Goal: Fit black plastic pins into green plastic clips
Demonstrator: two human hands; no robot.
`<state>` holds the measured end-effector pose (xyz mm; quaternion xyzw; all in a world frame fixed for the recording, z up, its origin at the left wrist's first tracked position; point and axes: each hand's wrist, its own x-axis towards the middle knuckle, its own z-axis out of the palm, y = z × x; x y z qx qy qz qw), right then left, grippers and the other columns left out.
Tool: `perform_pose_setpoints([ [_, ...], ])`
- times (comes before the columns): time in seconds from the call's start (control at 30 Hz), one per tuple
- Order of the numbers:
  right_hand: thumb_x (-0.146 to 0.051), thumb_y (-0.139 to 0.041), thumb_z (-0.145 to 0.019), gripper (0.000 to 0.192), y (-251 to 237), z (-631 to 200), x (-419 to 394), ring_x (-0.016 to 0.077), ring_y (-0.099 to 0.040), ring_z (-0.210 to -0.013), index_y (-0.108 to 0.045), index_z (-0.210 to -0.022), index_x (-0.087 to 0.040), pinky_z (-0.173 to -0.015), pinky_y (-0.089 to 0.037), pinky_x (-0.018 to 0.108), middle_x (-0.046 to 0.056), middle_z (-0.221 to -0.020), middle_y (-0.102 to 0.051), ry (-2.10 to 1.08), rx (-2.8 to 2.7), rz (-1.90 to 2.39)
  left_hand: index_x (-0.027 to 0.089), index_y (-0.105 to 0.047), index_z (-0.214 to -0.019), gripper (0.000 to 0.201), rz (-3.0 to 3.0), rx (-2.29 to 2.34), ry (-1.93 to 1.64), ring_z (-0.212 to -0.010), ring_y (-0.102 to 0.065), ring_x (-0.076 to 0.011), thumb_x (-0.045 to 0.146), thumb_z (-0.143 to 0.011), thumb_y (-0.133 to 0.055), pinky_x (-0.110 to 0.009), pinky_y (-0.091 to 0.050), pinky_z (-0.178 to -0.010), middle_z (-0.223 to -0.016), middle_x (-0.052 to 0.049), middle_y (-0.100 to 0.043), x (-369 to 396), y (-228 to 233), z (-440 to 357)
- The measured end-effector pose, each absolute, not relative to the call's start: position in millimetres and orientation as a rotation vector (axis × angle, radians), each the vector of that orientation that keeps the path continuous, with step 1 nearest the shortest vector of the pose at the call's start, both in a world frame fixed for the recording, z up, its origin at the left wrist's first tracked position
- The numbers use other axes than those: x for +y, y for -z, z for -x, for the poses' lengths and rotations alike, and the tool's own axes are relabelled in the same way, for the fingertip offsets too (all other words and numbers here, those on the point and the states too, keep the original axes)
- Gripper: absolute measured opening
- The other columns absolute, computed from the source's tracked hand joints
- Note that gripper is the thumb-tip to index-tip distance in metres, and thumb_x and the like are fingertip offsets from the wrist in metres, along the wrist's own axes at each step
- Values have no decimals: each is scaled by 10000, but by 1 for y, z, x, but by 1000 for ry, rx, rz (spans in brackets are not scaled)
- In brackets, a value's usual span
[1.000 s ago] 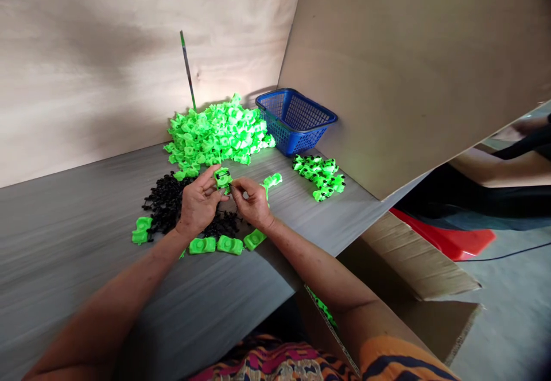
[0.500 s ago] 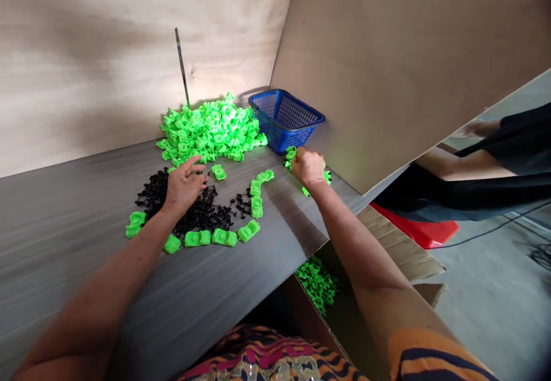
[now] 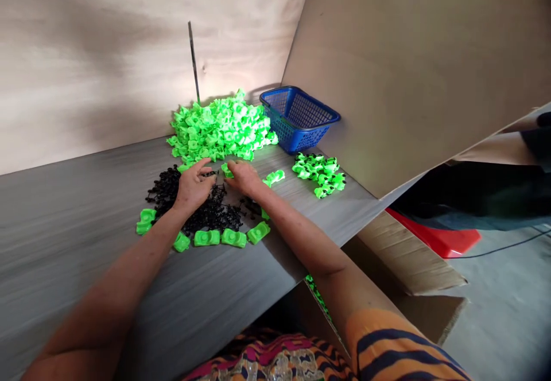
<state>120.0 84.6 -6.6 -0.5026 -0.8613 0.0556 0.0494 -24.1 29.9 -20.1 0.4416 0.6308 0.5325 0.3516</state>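
Observation:
My left hand (image 3: 196, 186) is over the heap of black wheel axles (image 3: 215, 214), its fingers curled in a pinch around what looks like one black axle (image 3: 210, 174). Close beside it, my right hand (image 3: 243, 177) has its fingertips closed on a green toy car body (image 3: 225, 169) lying in front of the big green pile. A row of green car bodies (image 3: 207, 237) curves along the near side of the axles. Part of that row on the right is hidden under my right forearm.
A large pile of green car bodies (image 3: 221, 128) stands against the wooden back wall. Right of it is a blue plastic basket (image 3: 297, 123). Green cars with black wheels (image 3: 321, 171) lie near the right panel. A cardboard box (image 3: 400, 255) sits below the table edge; another person's dark clothing shows at right.
My right hand has left the wheeled cars by the right panel and moved left to the single green car body. My left hand stays over the axles, its fingers drawn closer together.

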Motion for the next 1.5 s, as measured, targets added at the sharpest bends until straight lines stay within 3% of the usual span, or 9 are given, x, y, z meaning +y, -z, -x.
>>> perform_pose_setpoints([
  [0.2, -119, -478, -941, 206, 8, -121, 87, 222, -627, -979, -662, -1033, -131, -821, -441, 286, 137, -1057, -690, -232, -2624, 1324, 97, -559, -1418, 615, -946, 1532, -1398, -581, -661, -113, 129, -822, -703, -194, -530, -454, -829, -27, -696, 31, 13, 21],
  [0.37, -116, -496, -898, 144, 18, -121, 77, 197, -578, -932, -627, -937, -162, -813, -431, 285, 86, -973, -652, -387, -2471, 723, 105, -646, -1296, 575, -849, 1284, -1495, -483, -609, -97, 262, -770, -819, -201, -539, -456, -621, 61, -601, 30, 17, 27],
  [0.53, -103, -540, -853, 288, 16, -128, 83, 168, -590, -839, -636, -1123, -131, -760, -427, 263, 62, -965, -681, -547, -2374, 907, 138, -687, -1226, 588, -847, 1234, -1613, -503, -634, -108, 272, -685, -873, -187, -524, -441, -635, 58, -609, 34, 19, 37],
  [0.7, -43, -569, -828, 288, 20, -124, 81, 204, -630, -849, -720, -1056, -133, -753, -421, 277, 95, -946, -724, -464, -2743, 1049, 147, -699, -1212, 513, -802, 1251, -1629, -569, -667, -113, 173, -709, -797, -275, -634, -615, -600, 76, -573, 36, 20, 39],
  [0.87, -15, -582, -827, 319, 29, -116, 77, 221, -653, -909, -720, -1101, -100, -739, -421, 269, 158, -1056, -727, -315, -2866, 1078, 166, -697, -1237, 505, -785, 1255, -1509, -570, -684, -125, 149, -735, -745, -296, -640, -606, -632, 57, -605, 31, 15, 34],
  [1.03, 21, -544, -756, 281, 35, -120, 91, 183, -599, -789, -736, -915, -110, -685, -371, 259, 95, -872, -722, -436, -2735, 1017, 173, -676, -1286, 533, -793, 1254, -1474, -508, -665, -124, 126, -756, -707, -256, -616, -535, -572, 86, -524, 28, 12, 32],
  [1.2, 13, -485, -673, 256, 42, -124, 99, 123, -470, -657, -673, -770, -132, -636, -310, 235, -23, -650, -577, -681, -2494, 890, 181, -651, -1341, 675, -810, 1192, -1507, -530, -656, -111, 80, -680, -739, -274, -647, -604, -544, 116, -449, 30, 18, 35],
  [1.33, -33, -489, -624, 183, 37, -128, 100, 91, -419, -610, -600, -711, -150, -609, -293, 217, -69, -601, -494, -902, -2337, 817, 228, -636, -1374, 776, -849, 1178, -1507, -559, -648, -88, 55, -627, -754, -275, -660, -660, -594, 112, -493, 32, 23, 37],
  [1.5, -105, -531, -633, 85, 26, -131, 100, 81, -452, -586, -554, -681, -171, -589, -341, 203, -69, -608, -521, -1216, -2128, 709, 207, -667, -1321, 744, -882, 1198, -1501, -558, -628, -84, 61, -595, -746, -247, -638, -589, -648, 89, -557, 31, 21, 34],
])
